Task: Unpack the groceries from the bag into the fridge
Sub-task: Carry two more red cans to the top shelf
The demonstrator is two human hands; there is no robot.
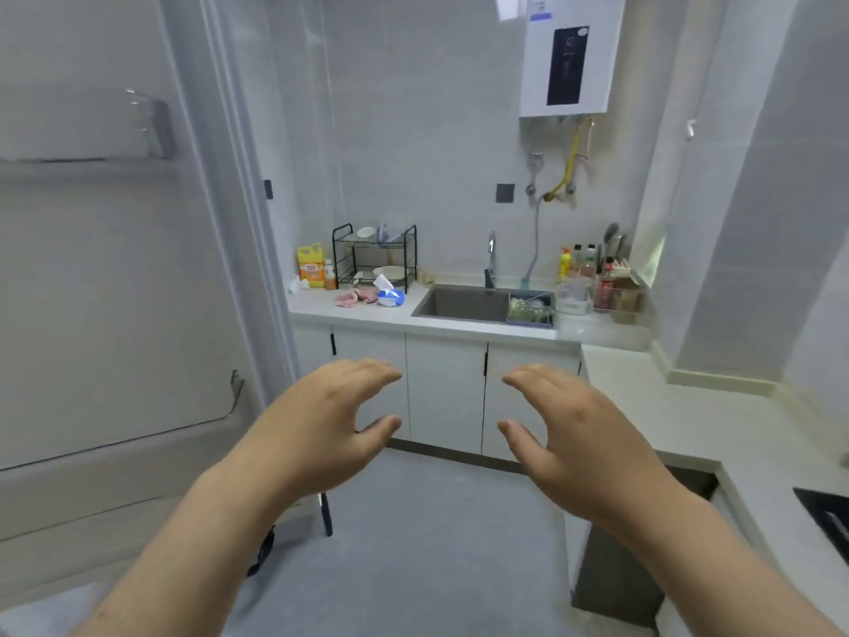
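Both my hands are raised in front of me over the grey floor, palms facing each other, and they hold nothing. My left hand [321, 420] has loosely bent fingers with the thumb spread below them. My right hand [569, 429] mirrors it a short gap to the right. The open fridge door [105, 278] fills the left side, showing its white inner face with clear door shelves. No grocery bag can be made out; only a dark strap [264, 551] shows low behind my left forearm.
Straight ahead is a white counter [358, 314] with a sink [464, 303], a dish rack [374, 257], a yellow detergent jug [311, 266] and bottles [592, 273]. The counter continues along the right wall [689, 416]. A water heater [569, 52] hangs above.
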